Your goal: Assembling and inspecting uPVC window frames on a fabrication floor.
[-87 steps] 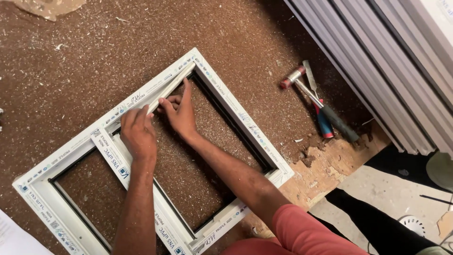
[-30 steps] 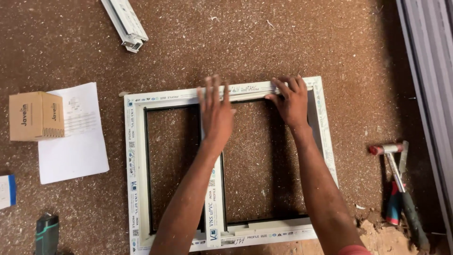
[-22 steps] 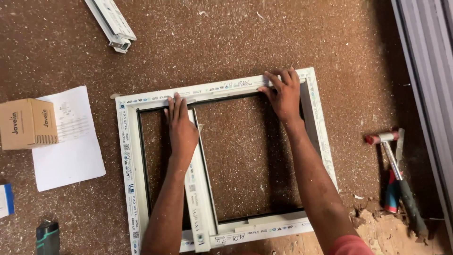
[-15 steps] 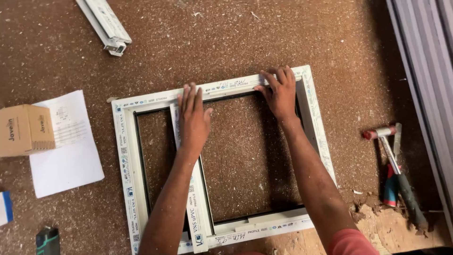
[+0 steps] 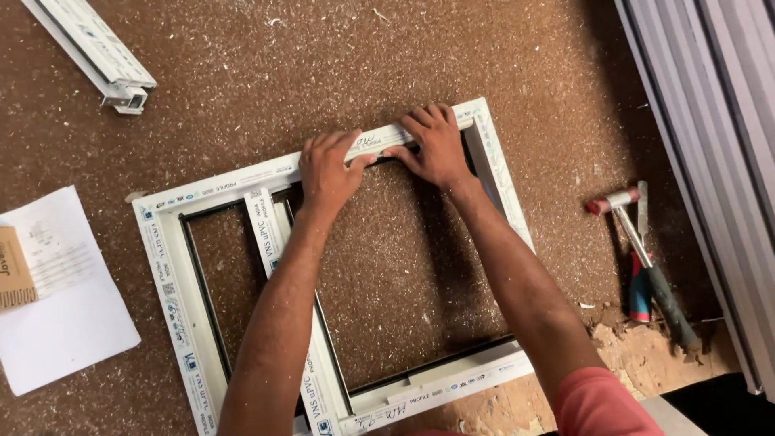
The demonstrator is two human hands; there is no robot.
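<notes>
A white plastic window frame [image 5: 165,266] with a middle bar [image 5: 266,230] lies flat on a brown chipboard table. Both hands rest on its far rail. My left hand [image 5: 329,171] presses on that rail just right of the middle bar, fingers curled over the edge. My right hand [image 5: 436,144] lies close beside it, fingers spread along the same rail and reaching to its inner edge. The two hands nearly touch. Whether they pinch a small strip on the rail I cannot tell.
A hammer [image 5: 642,254] and a blue-handled tool [image 5: 639,292] lie right of the frame. Grey profile lengths [image 5: 710,129] run along the right edge. A short white profile offcut [image 5: 93,52] lies far left. White paper [image 5: 60,307] and a cardboard box [image 5: 12,270] sit left.
My left hand has slid right along the far rail, off the middle bar, to meet my right hand. The view has shifted so the frame sits lower and more tilted.
</notes>
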